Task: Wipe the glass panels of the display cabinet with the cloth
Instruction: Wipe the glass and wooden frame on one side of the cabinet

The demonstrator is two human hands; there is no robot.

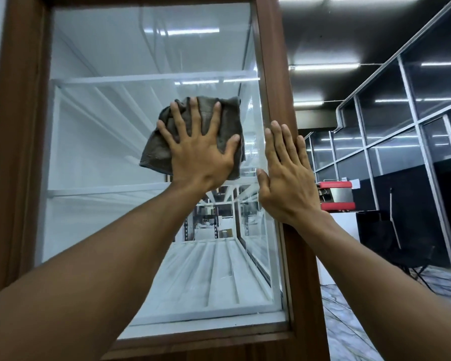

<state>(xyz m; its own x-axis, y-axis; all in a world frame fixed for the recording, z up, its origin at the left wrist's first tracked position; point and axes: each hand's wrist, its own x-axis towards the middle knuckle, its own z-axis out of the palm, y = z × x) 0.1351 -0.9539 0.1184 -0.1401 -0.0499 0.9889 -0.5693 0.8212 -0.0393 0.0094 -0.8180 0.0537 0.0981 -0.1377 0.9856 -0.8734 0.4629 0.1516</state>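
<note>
The display cabinet has a brown wooden frame (pixel 276 74) around a large glass panel (pixel 110 131), with white shelves behind it. A grey-brown cloth (pixel 229 118) lies crumpled flat against the glass, right of centre. My left hand (pixel 198 149) presses on the cloth with fingers spread wide. My right hand (pixel 287 175) rests flat, fingers together, on the right post of the frame, its thumb over the edge of the glass. It holds nothing.
Right of the cabinet is a dark room with glass partition walls (pixel 401 131) in metal frames. A red and silver machine (pixel 336 195) sits on a white counter, with a black folding chair (pixel 391 243) in front of it. The floor (pixel 349 321) is marbled tile.
</note>
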